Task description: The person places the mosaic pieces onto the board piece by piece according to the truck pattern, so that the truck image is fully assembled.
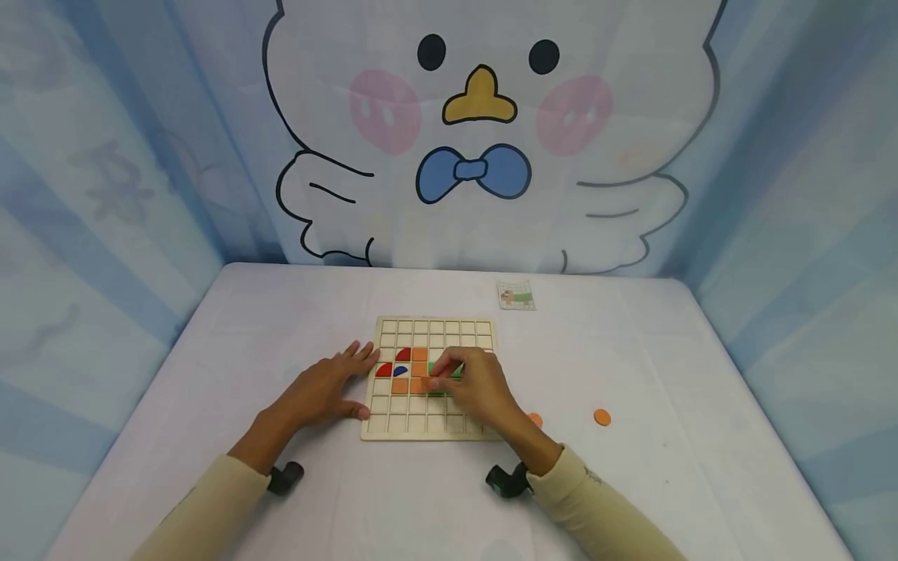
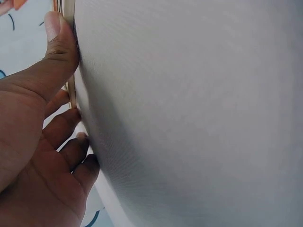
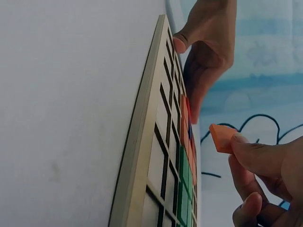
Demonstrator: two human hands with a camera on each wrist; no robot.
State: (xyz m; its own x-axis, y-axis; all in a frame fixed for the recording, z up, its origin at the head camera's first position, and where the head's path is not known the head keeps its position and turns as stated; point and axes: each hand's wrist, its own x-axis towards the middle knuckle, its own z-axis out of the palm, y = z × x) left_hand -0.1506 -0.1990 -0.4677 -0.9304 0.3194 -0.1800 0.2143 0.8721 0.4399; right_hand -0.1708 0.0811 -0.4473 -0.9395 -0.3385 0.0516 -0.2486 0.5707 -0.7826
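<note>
A wooden grid board (image 1: 414,426) lies on the white table. Several square cells hold flat pieces: red quarter-rounds (image 1: 383,370), a blue half-round piece (image 1: 401,372), orange squares (image 1: 418,354) and green pieces (image 3: 183,182), partly covered in the head view. Spread along the board's left edge, my left hand (image 1: 324,392) touches it with fingertips and thumb; the left wrist view shows the thumb (image 2: 61,42) against the rim. Between thumb and fingertips, my right hand (image 1: 480,386) pinches an orange square tile (image 3: 221,138), held just above the board's middle.
A small picture card (image 1: 516,296) lies behind the board. To the right is an orange disc (image 1: 602,417); another orange piece (image 1: 535,420) is partly hidden by my right wrist. A printed curtain (image 1: 477,226) stands behind the table.
</note>
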